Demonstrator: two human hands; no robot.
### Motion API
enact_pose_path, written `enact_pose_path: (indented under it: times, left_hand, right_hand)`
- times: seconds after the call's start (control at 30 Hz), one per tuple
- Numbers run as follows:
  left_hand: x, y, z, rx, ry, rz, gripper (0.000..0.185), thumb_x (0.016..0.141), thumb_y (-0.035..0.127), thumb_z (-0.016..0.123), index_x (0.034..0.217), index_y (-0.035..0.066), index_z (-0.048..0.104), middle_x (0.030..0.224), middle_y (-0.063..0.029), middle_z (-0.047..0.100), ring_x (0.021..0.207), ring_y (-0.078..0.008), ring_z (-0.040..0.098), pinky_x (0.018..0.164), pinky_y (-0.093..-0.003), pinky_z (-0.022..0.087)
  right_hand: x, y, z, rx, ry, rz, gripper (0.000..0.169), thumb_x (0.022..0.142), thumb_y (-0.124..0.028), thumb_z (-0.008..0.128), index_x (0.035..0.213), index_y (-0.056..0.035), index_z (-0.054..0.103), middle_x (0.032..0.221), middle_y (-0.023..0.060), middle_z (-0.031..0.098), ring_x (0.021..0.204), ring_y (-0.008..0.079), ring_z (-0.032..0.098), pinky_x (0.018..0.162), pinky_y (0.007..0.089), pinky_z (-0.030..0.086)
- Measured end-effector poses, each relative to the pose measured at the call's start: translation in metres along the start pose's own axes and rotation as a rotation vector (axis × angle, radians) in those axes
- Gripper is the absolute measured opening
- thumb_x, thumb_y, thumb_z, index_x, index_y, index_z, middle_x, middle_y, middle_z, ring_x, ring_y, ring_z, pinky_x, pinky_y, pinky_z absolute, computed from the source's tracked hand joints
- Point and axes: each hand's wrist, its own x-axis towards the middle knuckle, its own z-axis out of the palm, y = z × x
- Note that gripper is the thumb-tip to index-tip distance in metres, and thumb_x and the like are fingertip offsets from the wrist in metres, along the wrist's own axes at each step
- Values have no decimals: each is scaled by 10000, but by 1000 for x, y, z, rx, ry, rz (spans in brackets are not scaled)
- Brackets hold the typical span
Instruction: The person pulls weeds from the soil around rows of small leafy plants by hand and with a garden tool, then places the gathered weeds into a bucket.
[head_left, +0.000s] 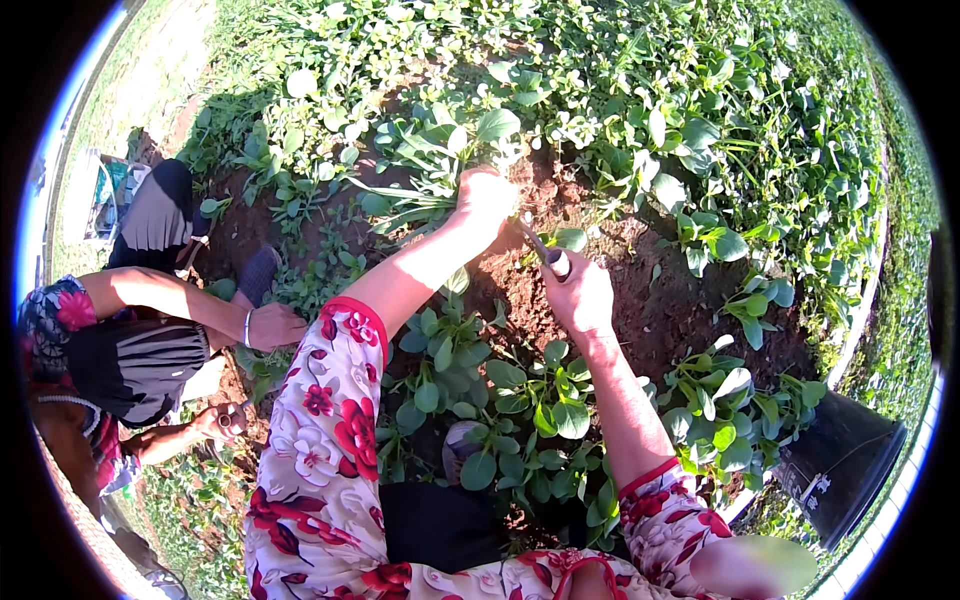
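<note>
My left hand (486, 196) is closed around a bunch of green weeds (420, 191), just above the reddish soil. Strong sunlight washes out its fingers. Just below and to its right, my right hand (576, 289) grips the handle of a small hand tool (556, 262) with a thin metal shaft. The shaft points up and left towards my left hand; its tip is hidden at the roots. Bare soil (525, 292) lies under both hands. Broad-leaved green plants (547, 397) stand between my forearms.
At the left a crouching person's hand (277, 327) reaches into low plants; their other hand (223, 421) holds a tool handle. A black plastic bucket (840, 465) lies tilted at the lower right. Dense leafy plants (675, 90) cover the ground beyond my hands.
</note>
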Motion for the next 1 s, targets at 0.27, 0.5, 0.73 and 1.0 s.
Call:
enact_pose_path:
  times: [0.27,0.5,0.73,1.0]
  left_hand:
    - [-26,19,-1,74,297,144,286,810,220,529,1041,81,626,1191,-117,528,1090,-276,459,903,-438,376]
    - [-22,10,3,-181,40,160,311,790,161,535,1075,39,563,1054,-156,552,963,-282,571,834,-434,450]
    - [-52,3,53,-533,528,206,389,687,193,616,1062,95,592,1119,-127,543,1050,-292,522,922,-450,375]
    - [-39,12,64,-556,695,81,487,553,262,701,993,73,611,944,-96,530,927,-269,505,849,-427,375]
  right_hand:
    - [-27,24,-18,-19,7,85,207,775,-249,644,956,-153,674,690,149,636,697,321,643,656,384,519]
    - [-33,27,-38,-40,113,68,238,763,-240,673,983,-148,672,730,124,656,719,299,656,654,353,515]
    - [-18,73,-60,-54,-5,-7,327,712,-234,736,998,-97,659,762,106,663,711,264,658,641,322,504]
    - [-25,116,-99,-264,-512,115,551,625,-247,777,1099,-32,596,876,147,639,797,261,620,736,363,482]
